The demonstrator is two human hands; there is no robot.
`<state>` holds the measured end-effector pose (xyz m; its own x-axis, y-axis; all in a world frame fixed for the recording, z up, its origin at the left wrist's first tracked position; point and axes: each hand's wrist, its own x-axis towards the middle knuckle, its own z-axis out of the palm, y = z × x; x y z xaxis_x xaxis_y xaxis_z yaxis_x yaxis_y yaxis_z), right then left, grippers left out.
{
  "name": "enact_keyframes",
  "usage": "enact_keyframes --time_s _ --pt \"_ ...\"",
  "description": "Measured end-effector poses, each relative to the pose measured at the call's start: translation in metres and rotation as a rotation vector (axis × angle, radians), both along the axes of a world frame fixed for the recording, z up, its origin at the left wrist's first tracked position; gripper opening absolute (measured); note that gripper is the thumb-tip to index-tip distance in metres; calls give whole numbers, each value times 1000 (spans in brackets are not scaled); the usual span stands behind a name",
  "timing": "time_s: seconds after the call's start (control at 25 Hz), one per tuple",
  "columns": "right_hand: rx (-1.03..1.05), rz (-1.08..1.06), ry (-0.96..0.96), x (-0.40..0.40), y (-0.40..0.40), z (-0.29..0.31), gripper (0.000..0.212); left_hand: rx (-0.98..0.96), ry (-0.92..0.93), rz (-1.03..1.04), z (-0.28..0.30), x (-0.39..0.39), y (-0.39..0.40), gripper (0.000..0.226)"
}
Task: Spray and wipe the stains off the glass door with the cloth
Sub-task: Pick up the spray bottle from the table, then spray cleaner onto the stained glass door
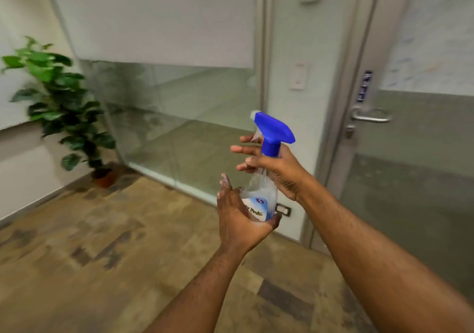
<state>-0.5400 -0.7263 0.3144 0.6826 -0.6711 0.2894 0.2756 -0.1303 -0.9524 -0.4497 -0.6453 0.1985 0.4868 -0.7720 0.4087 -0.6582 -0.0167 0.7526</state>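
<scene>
Head view looks down on a clear plastic spray bottle [261, 186] held upright between two bare hands, in front of the grey metal frame between a glass wall and the glass door [420, 153]; the bottle is transparent with a narrow waist, and how much liquid it holds cannot be told through the blur; its trigger head [275, 128] is glossy blue plastic, angular, with a pale nozzle pointing away to the left of the door; a white and blue label [255, 208] with curved gold lettering wraps the lower body; the left hand [241, 214] cups the base from below and the side, palm against the label, fingers extended upward, thumb curled under the bottom; the right hand [277, 168] grips the neck just below the blue collar, its fingers spread and pointing left past the trigger; the glass door stands to the right of the bottle, frosted above and clear grey below, edged in brushed metal, with a curved metal lever handle [370, 117] and a small blue sign above it; left of the door, a white wall switch [297, 77] sits on a pale panel; further left, a leafy green potted plant [61, 106] stands in a terracotta pot on the mottled brown floor [102, 243].
</scene>
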Motion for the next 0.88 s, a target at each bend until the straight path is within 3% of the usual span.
enact_keyframes --time_s 0.2,0.48,0.6,0.72,0.8,0.88 --pt "6 -321 -15 -132 -81 6 30 139 -16 -250 6 -114 -105 149" --pt "-46 -648 -53 -253 -164 21 27 249 -149 -507 30 -225 -217 153" --pt "-80 -745 -31 -284 -205 42 25 207 -227 -576 48 -251 -273 156" --pt "-128 -883 4 -310 -254 77 24 85 -439 -709 76 -258 -343 157" --pt "-175 -970 39 -325 -288 108 24 -44 -632 -732 107 -250 -401 147" --pt "-230 -1019 90 -336 -322 144 24 -134 -725 -631 148 -240 -462 128"
